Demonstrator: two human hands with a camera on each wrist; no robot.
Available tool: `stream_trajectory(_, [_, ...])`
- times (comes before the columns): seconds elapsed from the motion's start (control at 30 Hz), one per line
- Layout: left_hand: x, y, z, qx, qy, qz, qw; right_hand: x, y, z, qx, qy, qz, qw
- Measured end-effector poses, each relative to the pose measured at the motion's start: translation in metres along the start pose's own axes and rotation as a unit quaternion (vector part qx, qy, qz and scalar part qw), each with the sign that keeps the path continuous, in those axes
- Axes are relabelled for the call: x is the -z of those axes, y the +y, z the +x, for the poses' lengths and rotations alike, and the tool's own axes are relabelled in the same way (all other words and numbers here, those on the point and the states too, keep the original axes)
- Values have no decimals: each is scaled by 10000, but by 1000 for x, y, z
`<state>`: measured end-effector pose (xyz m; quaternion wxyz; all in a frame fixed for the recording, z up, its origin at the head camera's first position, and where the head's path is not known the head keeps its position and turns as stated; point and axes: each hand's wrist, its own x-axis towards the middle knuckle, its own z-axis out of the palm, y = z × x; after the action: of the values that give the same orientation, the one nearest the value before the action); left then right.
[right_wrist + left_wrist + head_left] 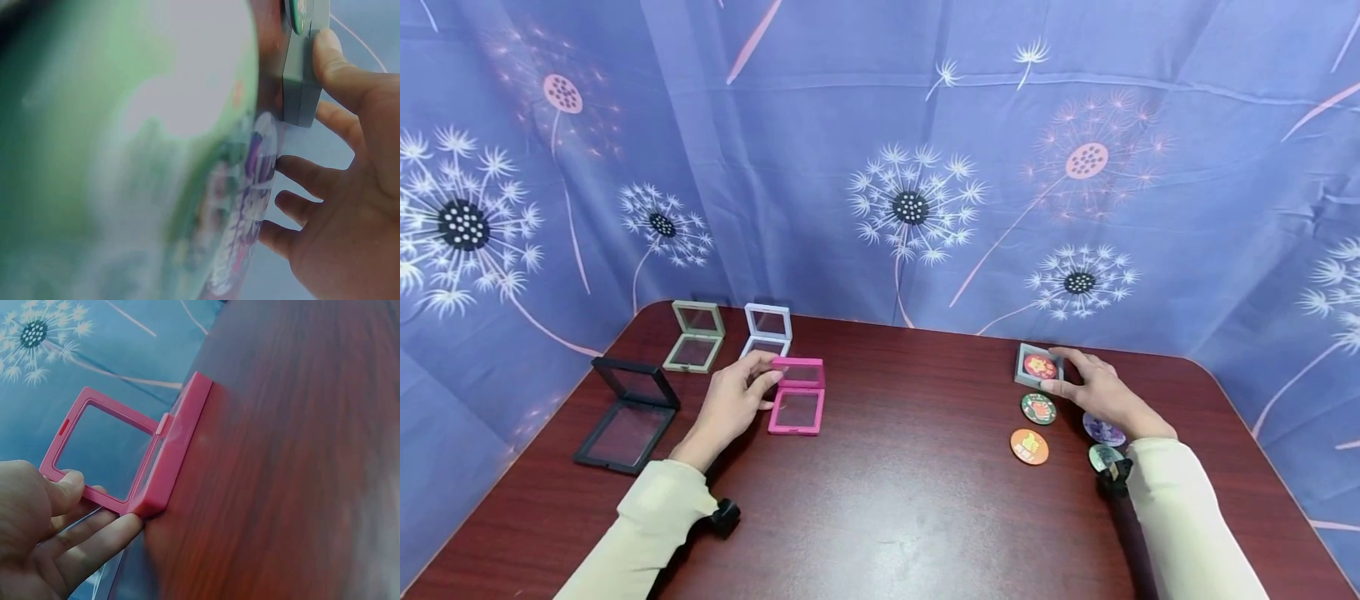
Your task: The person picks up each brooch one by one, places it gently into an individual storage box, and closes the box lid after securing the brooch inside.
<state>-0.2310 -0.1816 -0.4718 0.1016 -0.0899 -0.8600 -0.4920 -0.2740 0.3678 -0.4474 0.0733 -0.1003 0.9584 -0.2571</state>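
My left hand (pixel 730 404) pinches the raised lid of a pink display case (pixel 797 412) between thumb and fingers, and its base lies on the table. In the left wrist view the clear film window inside the pink lid (pixel 97 447) shows, with a fingertip right at the hinge corner. My right hand (pixel 1108 396) holds a closed grey display case (pixel 1028 377) by its edges, thumb at the near side. A red round badge (pixel 1041 367) with a yellow flower shape shows in that case. In the right wrist view the thumb (pixel 331 56) presses the grey case's edge.
Open black (pixel 625 433), green (pixel 691 353) and white (pixel 767 344) display cases stand at left. Near my right hand lie round badges: green-and-red (pixel 1038 408), orange (pixel 1029 447), purple (pixel 1103 430) and pale green (pixel 1103 457). A blue dandelion-print curtain (pixel 820 167) hangs behind the table.
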Motion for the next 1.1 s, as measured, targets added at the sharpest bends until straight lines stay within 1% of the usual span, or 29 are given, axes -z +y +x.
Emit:
stream_trajectory(0.33, [-26,13,8,1,-128,-200,9997,4,7,-4,-106,32,15,9999])
stream_trajectory(0.5, [-37,18,10,109,-160,-275,9994,5,11,-7,-96,106,-32,9999])
stream_trajectory(0.57, [-40,21,10,130,-147,-267,9995,5,13,-7,-102,115,-59,9999])
stream_trajectory(0.87, [-53,29,12,33,-138,-377,9992,8,16,-7,-191,46,2,9998])
stream_trajectory(1.1, [-63,32,14,-51,-89,-427,9990,10,16,-7,-168,-7,59,9998])
